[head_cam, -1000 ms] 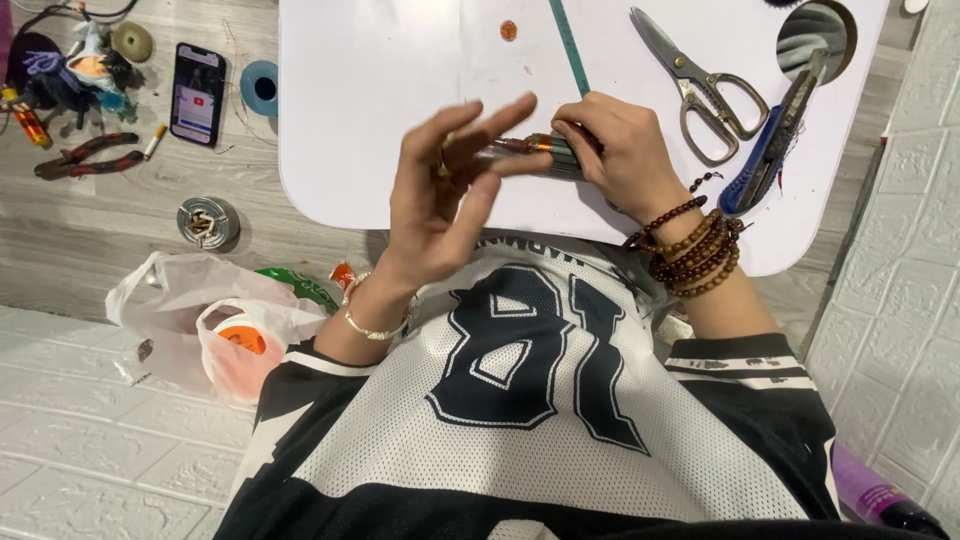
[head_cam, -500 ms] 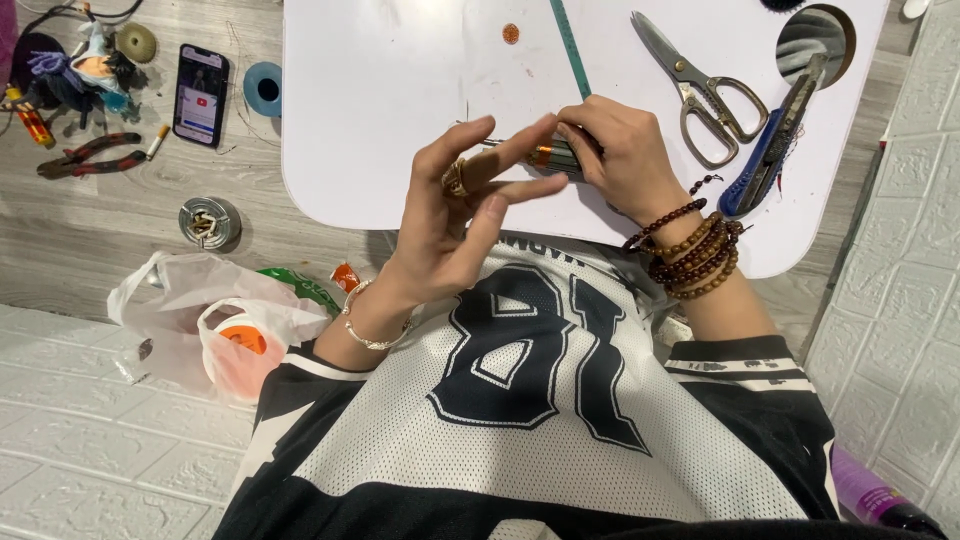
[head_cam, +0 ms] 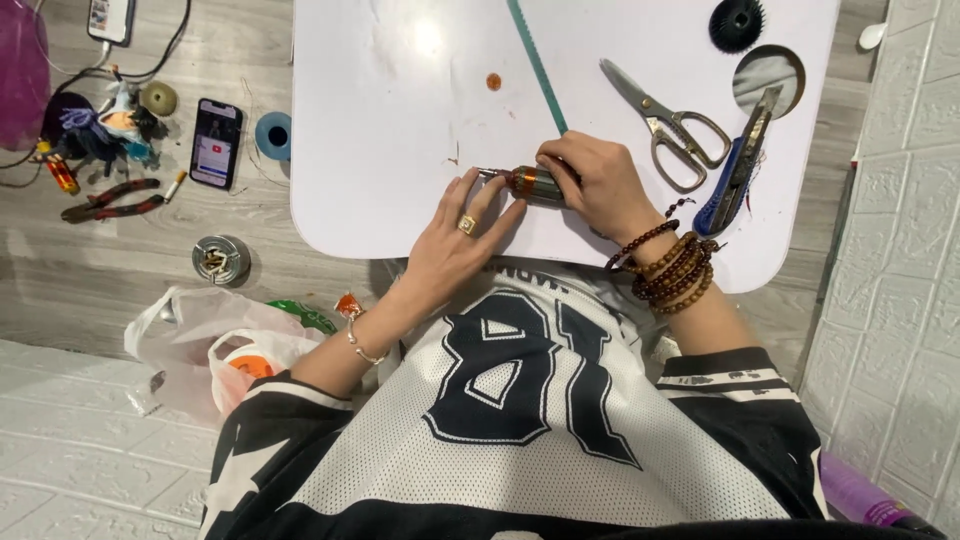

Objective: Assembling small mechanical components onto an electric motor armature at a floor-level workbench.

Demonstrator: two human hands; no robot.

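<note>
My right hand (head_cam: pixel 598 185) grips a small cylindrical motor core (head_cam: pixel 530 183) with copper-coloured windings, laid on its side on the white table (head_cam: pixel 400 120). My left hand (head_cam: pixel 455 240) lies flat on the table with fingers spread, and its fingertips touch the core's left end near the thin shaft. There is a gold ring on the left hand and beaded bracelets on the right wrist.
Scissors (head_cam: pixel 668 125), a blue utility knife (head_cam: pixel 738 165), a green strip (head_cam: pixel 536 62), a black gear (head_cam: pixel 737 22) and a round hole (head_cam: pixel 768 80) are on the table. On the floor at left lie a phone (head_cam: pixel 216 142), pliers (head_cam: pixel 108 200), a tin (head_cam: pixel 220 258) and plastic bags (head_cam: pixel 215 345).
My left hand has come down from a raised, curled pose to lie flat on the table. The core has been lowered onto the table with it.
</note>
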